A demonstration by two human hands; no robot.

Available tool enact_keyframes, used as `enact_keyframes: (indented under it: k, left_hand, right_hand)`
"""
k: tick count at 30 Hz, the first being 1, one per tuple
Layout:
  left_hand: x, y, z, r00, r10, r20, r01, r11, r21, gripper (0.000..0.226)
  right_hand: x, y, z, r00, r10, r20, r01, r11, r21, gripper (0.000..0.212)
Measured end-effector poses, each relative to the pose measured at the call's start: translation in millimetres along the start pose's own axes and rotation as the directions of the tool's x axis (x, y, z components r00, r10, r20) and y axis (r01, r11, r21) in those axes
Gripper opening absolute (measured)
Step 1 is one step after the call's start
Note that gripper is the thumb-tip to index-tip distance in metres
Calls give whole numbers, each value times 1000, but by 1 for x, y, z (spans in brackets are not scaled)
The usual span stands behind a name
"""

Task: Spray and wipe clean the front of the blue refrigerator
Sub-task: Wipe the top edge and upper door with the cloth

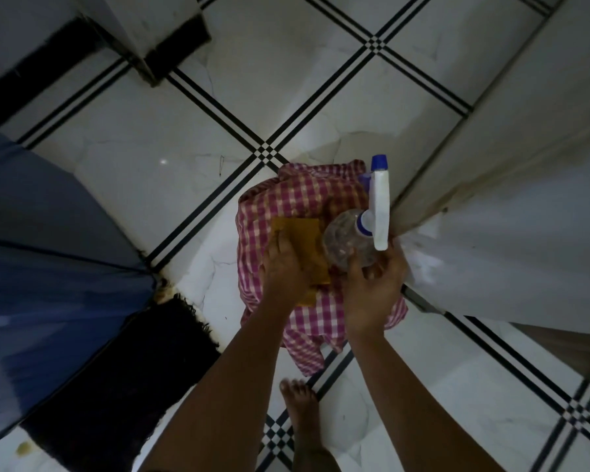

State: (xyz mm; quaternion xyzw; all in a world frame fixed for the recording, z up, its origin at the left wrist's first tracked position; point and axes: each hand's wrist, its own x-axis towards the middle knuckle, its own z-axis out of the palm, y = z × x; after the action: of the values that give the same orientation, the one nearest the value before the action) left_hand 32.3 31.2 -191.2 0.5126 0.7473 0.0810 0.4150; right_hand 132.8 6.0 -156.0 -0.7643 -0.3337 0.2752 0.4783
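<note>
Both hands down over a pink checked cloth [307, 199] bunched on the tiled floor [184, 137]. Left hand [281, 264] lies flat, fingers together, pressing on an orange wipe cloth [304, 233] that sits on the checked one; not clamped on it yet afaict. Right hand [372, 287] is wrapped round the base of a clear spray bottle [349, 240], fingers curled on it, white trigger head w/ blue nozzle [379, 199] pointing away from the hand. Bottle sits just right of the left hand, touching the wipe edge. Blue refrigerator [48, 250] is well left of the left hand, bulging in at frame edge, dark mat [116, 362] at its foot. Step looks like pickup of both tools. To do it well imo: pinch the wipe fully so the checked cloth doesn't come up w/ it, shift right grip from base to neck so a finger reaches the trigger, then turn left to the fridge. No brand, label or text readable on bottle or fridge.
</note>
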Motion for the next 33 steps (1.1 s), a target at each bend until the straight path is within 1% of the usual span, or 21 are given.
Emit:
enact_keyframes:
  k: [3,6,8,10,12,13,16,20,22,23,25,26,28,29,31,33]
  left_hand:
    - [10,2,2,994,-106,-14,104,989,-106,90]
    - [19,7,-1,969,-245,-24,237,954,-184,88]
    - [26,6,-4,953,-301,-22,290,933,-214,82]
    - [29,4,-7,948,-315,-45,291,916,-275,65]
    - [25,3,-10,957,-288,-46,254,901,-352,47]
    - [21,3,-12,965,-258,-40,223,896,-383,43]
    - [11,4,-18,989,-147,-19,124,891,-437,40]
    - [-4,6,-30,997,-47,58,70,866,-494,33]
    - [-14,5,-37,995,7,95,48,827,-560,28]
    - [-18,4,-41,994,35,104,37,789,-613,27]
    - [-24,5,-48,990,30,137,72,730,-680,27]
    - [-25,6,-51,987,14,157,99,723,-684,26]
    - [-24,7,-47,979,21,201,119,746,-656,25]
    - [-23,7,-40,974,37,222,116,762,-637,28]
    - [-20,7,-28,971,44,236,113,784,-610,30]
    - [-16,4,-17,979,0,204,124,793,-596,21]
  right_hand:
    - [-2,10,3,999,11,-44,-11,1000,8,28]
    - [-7,16,2,997,-50,-58,50,999,-4,24]
    - [-11,21,2,999,-38,-22,38,999,-2,15]
    - [-13,23,3,999,7,42,-7,1000,12,11]
    - [-15,22,4,993,33,117,-35,999,16,12]
    - [-17,20,4,987,35,158,-38,999,18,13]
    - [-19,14,7,965,47,260,-57,998,30,17]
    - [-19,7,14,897,152,416,-200,977,74,25]
    - [-18,3,15,859,159,486,-218,974,68,22]
    - [-17,-1,15,839,164,519,-216,975,41,21]
    - [-13,-7,13,803,201,561,-230,973,-20,21]
    - [-12,-10,11,781,232,580,-267,963,-25,19]
    - [-8,-14,10,734,274,621,-322,946,-37,18]
    - [-5,-11,10,724,289,626,-319,945,-67,20]
    - [-1,-5,13,729,325,603,-313,941,-128,28]
    - [0,3,17,735,339,587,-312,938,-150,32]
